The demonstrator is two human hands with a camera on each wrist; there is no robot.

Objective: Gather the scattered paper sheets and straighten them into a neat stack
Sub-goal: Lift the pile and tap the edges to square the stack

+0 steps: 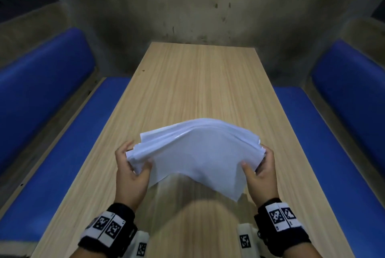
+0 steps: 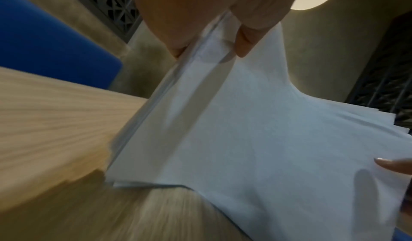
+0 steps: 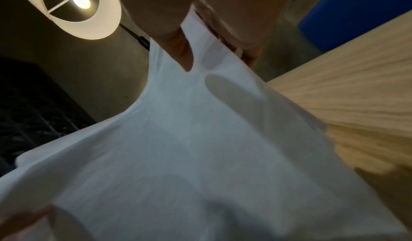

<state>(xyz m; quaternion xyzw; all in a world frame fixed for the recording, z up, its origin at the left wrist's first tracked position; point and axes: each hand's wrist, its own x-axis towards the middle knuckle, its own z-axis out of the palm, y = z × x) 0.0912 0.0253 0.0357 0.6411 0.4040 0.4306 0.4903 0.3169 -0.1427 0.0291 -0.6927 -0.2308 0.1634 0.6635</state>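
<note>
The paper sheets (image 1: pixel 198 153) hang bowed between both hands above the table (image 1: pixel 187 82), long axis left-to-right (edges uneven); left hand (image 1: pixel 131 174) and right hand (image 1: pixel 260 172) each pinch an end.

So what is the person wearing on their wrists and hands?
The left hand and right hand are bare, with no gloves. Each wrist carries a black band with white panels printed with black square code markers, plus a white camera block bearing another marker.

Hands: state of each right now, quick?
Left hand: grips the left edge of the paper stack.
Right hand: grips its right edge.
</note>
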